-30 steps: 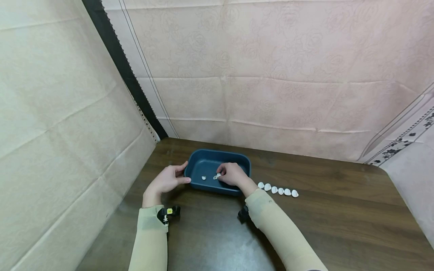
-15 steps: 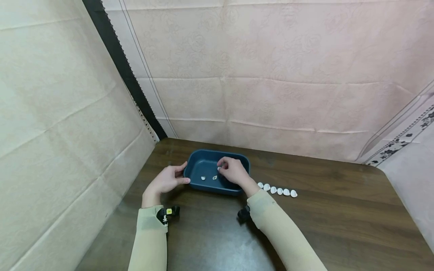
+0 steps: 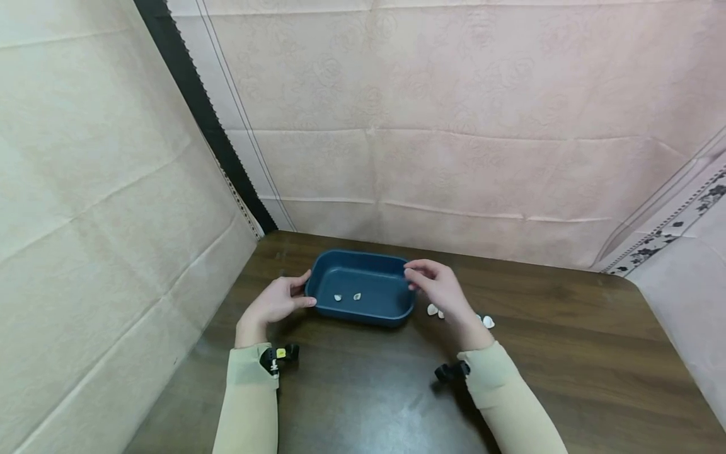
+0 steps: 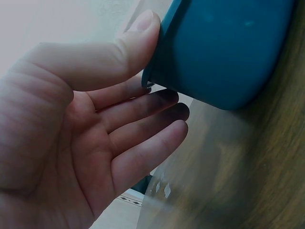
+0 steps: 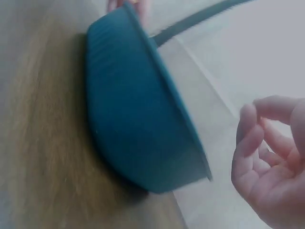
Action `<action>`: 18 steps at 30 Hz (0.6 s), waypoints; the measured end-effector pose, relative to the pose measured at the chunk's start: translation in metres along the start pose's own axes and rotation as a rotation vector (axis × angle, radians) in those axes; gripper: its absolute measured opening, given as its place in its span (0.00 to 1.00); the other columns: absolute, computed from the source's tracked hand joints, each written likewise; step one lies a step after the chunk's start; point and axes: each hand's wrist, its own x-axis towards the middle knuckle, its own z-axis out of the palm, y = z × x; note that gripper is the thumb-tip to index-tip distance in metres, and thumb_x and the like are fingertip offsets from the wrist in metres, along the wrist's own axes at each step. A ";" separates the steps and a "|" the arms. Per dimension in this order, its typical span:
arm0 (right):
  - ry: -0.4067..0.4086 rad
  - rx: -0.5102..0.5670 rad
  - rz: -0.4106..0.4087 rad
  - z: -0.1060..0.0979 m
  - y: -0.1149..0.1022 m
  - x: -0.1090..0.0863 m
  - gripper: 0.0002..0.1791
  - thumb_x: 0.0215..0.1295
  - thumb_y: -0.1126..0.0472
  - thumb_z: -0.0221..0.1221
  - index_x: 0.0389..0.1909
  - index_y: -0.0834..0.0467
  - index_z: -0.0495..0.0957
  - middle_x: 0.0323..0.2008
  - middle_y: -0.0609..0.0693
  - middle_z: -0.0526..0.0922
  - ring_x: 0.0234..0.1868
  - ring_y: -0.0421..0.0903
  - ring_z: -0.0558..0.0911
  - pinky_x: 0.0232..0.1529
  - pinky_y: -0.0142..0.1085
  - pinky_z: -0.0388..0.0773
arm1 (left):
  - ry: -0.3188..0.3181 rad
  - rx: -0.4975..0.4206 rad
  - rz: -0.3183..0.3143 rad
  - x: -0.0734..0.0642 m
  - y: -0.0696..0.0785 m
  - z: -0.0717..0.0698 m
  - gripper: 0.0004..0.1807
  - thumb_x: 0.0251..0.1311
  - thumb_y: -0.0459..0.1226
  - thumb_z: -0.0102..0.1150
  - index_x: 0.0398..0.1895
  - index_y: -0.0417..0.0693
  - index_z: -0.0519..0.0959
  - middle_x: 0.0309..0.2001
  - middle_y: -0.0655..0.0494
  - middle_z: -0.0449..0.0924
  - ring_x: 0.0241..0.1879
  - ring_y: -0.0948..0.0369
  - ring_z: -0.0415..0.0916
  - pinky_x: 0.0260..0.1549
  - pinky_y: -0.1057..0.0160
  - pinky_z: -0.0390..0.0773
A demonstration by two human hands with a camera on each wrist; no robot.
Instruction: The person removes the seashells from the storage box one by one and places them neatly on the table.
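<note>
A blue rectangular tray [image 3: 363,315] stands on the table, with two small white shell-like pieces [image 3: 357,296] on its floor. At the tray's left end my left hand [image 3: 276,301] holds the rim between thumb and forefinger; the other fingers stretch out beneath the rim in the left wrist view. Just past the tray's right rim, my right hand [image 3: 441,291] is raised with thumb and forefinger tips together. A pale bit shows at those tips; in the right wrist view the right hand [image 5: 271,152] largely hides it.
To the right of the tray several white shell-like pieces [image 3: 488,322] lie in a row on the brown wooden table [image 3: 567,353], partly covered by the right hand. Cloth-covered walls [image 3: 454,157] rise behind and at both sides.
My right hand lifted a white shell-like piece from the tray floor and moved right, out over the tray's right rim. The left hand stayed on the tray's left end.
</note>
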 end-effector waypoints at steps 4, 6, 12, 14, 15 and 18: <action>0.032 0.215 0.103 -0.025 0.009 -0.016 0.25 0.77 0.53 0.66 0.64 0.67 0.80 0.44 0.54 0.89 0.41 0.44 0.87 0.49 0.35 0.86 | 0.005 0.008 -0.008 0.000 0.000 0.000 0.41 0.72 0.40 0.70 0.83 0.44 0.62 0.80 0.47 0.65 0.71 0.47 0.75 0.68 0.44 0.75; 0.050 0.278 0.136 -0.036 0.015 -0.024 0.23 0.77 0.53 0.66 0.63 0.65 0.80 0.43 0.50 0.89 0.41 0.42 0.87 0.51 0.35 0.86 | 0.005 0.008 -0.010 0.000 0.000 0.000 0.41 0.72 0.40 0.70 0.83 0.44 0.62 0.80 0.47 0.64 0.71 0.46 0.75 0.68 0.44 0.75; 0.107 0.394 0.187 -0.065 0.025 -0.046 0.12 0.77 0.55 0.67 0.56 0.54 0.87 0.43 0.47 0.90 0.40 0.39 0.86 0.46 0.29 0.85 | 0.004 0.009 -0.001 0.000 0.002 0.000 0.41 0.72 0.40 0.70 0.83 0.44 0.62 0.80 0.47 0.63 0.71 0.46 0.74 0.67 0.43 0.75; 0.123 0.421 0.189 -0.075 0.026 -0.053 0.08 0.77 0.57 0.66 0.52 0.50 0.88 0.42 0.46 0.90 0.39 0.37 0.87 0.43 0.27 0.85 | 0.003 0.007 -0.001 0.000 0.002 0.000 0.41 0.72 0.40 0.70 0.83 0.44 0.62 0.80 0.47 0.63 0.71 0.45 0.74 0.68 0.43 0.75; 0.129 0.431 0.190 -0.079 0.026 -0.057 0.07 0.77 0.58 0.66 0.50 0.48 0.89 0.42 0.46 0.90 0.39 0.37 0.87 0.43 0.27 0.85 | 0.002 0.006 0.001 0.000 0.002 0.000 0.41 0.72 0.40 0.70 0.83 0.44 0.62 0.81 0.47 0.63 0.71 0.45 0.74 0.68 0.43 0.75; 0.141 0.432 0.184 -0.094 0.026 -0.067 0.08 0.77 0.60 0.66 0.50 0.47 0.90 0.43 0.44 0.91 0.39 0.36 0.87 0.43 0.26 0.85 | -0.001 -0.002 0.004 0.000 0.002 0.000 0.41 0.72 0.40 0.70 0.83 0.43 0.62 0.81 0.46 0.63 0.71 0.45 0.74 0.68 0.43 0.75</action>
